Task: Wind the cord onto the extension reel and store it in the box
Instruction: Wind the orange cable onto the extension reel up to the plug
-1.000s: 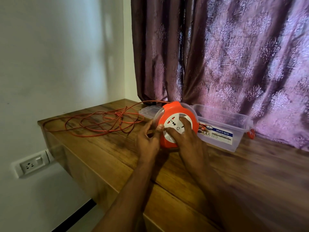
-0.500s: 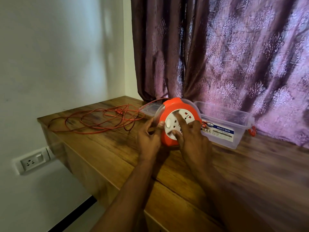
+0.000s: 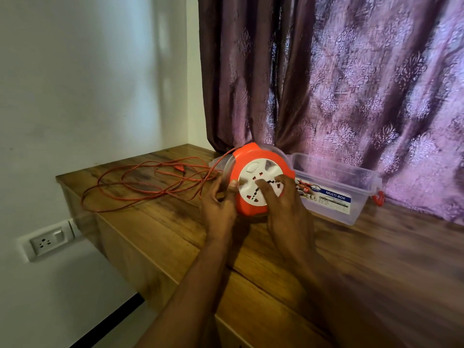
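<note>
Head view: left hand (image 3: 219,209) gripping round orange reel (image 3: 247,172), right hand (image 3: 283,204) fingers flat on white face.

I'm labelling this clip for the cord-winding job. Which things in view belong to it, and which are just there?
Part of the job:
- orange reel, left hand at its edge, right hand on its white face
- loose orange cord on the wooden table
- clear box behind the reel

Just there:
- wall socket
- purple curtain
</note>
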Tool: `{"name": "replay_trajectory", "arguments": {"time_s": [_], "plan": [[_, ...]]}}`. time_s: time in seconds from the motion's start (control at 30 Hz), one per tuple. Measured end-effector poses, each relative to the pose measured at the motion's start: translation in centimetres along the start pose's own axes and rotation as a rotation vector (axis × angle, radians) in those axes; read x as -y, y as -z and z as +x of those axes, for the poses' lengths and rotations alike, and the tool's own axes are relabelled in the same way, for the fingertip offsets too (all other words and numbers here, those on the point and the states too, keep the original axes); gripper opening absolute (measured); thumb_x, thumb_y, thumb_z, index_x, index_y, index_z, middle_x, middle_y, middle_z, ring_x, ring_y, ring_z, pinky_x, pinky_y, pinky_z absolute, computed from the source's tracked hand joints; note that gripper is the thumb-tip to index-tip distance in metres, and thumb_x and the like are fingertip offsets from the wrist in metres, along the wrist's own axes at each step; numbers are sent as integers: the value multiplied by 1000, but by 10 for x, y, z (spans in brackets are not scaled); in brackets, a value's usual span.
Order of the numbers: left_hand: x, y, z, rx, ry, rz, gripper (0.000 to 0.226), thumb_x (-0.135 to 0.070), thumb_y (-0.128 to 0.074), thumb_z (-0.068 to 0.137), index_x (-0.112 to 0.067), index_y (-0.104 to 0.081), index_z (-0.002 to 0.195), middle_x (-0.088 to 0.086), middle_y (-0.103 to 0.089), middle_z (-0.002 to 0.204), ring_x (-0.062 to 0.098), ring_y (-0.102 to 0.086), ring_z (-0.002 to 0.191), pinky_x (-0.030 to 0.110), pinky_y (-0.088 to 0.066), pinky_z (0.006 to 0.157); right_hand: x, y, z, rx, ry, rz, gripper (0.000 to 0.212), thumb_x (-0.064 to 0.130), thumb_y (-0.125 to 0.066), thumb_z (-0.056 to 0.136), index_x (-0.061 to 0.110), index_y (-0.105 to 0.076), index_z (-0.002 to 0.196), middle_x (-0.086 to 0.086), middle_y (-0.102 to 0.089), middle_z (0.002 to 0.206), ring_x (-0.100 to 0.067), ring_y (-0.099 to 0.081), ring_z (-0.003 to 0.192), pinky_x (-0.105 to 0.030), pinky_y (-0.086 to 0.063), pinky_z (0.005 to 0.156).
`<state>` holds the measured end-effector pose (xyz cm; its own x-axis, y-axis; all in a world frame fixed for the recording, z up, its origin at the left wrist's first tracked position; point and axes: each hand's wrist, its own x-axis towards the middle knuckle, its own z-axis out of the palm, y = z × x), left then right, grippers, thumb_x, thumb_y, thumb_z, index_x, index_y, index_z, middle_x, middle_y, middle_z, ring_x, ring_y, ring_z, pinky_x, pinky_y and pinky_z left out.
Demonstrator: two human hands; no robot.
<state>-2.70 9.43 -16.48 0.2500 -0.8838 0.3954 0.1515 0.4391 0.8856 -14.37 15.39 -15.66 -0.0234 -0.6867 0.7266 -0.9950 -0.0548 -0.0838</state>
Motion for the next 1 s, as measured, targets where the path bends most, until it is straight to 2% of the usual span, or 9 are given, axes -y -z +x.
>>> {"name": "replay_trajectory", "arguments": {"time_s": [0.13, 0.23, 0.37, 0.47, 0.5, 0.63, 0.8, 0.9, 1.0], "plan": [[-2, 0, -2, 32, -7, 25, 42, -42, -62, 85, -18, -69, 119, -3, -73, 110, 9, -70, 97, 43, -59, 86, 4, 1, 2, 113, 97, -15, 86, -6, -54, 78, 43, -27, 144, -14, -16, 156, -39, -43, 129, -46, -57, 75], [-5, 0, -3, 36, -27, 52, 40, -41, -62, 84, -21, -69, 118, -8, -71, 106, -6, -66, 91, 36, -59, 86, 1, 0, 2, 104, 56, -41, 87, -2, -59, 83, 49, -21, 143, -10, -9, 159, -36, -48, 125, -44, -57, 69], [-4, -2, -4, 70, -43, 61, 38, -40, -65, 84, -23, -69, 118, -5, -72, 107, 8, -69, 97, 36, -59, 84, -3, -3, 1, 68, 4, -45, 88, 5, -66, 83, 51, -19, 140, -9, -20, 154, -35, -55, 117, -45, -58, 65], [-3, -1, -5, 92, -57, 69, 29, -30, -69, 88, -28, -67, 117, -11, -69, 103, -11, -64, 90, 16, -55, 78, -4, 0, 2, 26, -70, 12, 66, 29, -56, 92, 52, -18, 141, -8, -34, 139, -33, -62, 97, -44, -58, 64], [-2, -1, -5, 94, -56, 75, 30, -32, -69, 87, -28, -67, 117, -12, -68, 102, -14, -63, 89, 14, -54, 77, -4, 1, 3, 9, -96, 23, 60, 39, -53, 93, 50, -20, 142, -7, -38, 132, -31, -63, 91, -42, -57, 63], [0, -2, -5, 104, -41, 80, 52, -53, -64, 76, -25, -68, 120, -6, -72, 111, 7, -67, 101, 33, -58, 84, -3, 3, 2, -46, -201, 68, 55, 54, -46, 92, 42, -30, 144, -3, -56, 121, -29, -63, 90, -37, -51, 65], [1, -3, -5, 109, -57, 101, 41, -40, -66, 86, -18, -68, 121, 0, -71, 114, 2, -65, 96, 28, -58, 81, -2, 2, 1, -105, -257, 198, 48, 47, -45, 97, 32, -39, 142, -2, -68, 117, -28, -67, 93, -39, -52, 70], [2, -2, -4, 79, -56, 62, 41, -44, -66, 84, -21, -68, 119, -1, -72, 113, 3, -66, 97, 26, -57, 78, -4, 1, 0, -134, -131, 141, 48, 35, -52, 96, 28, -40, 141, -7, -60, 119, -28, -64, 93, -39, -55, 62], [3, 0, -1, 52, -30, 41, 47, -48, -64, 81, -22, -68, 119, 0, -72, 111, 10, -69, 98, 34, -60, 81, -5, 1, 2, -92, -10, 60, 53, 18, -60, 88, 32, -42, 136, -10, -43, 131, -30, -53, 112, -42, -57, 63]]}}
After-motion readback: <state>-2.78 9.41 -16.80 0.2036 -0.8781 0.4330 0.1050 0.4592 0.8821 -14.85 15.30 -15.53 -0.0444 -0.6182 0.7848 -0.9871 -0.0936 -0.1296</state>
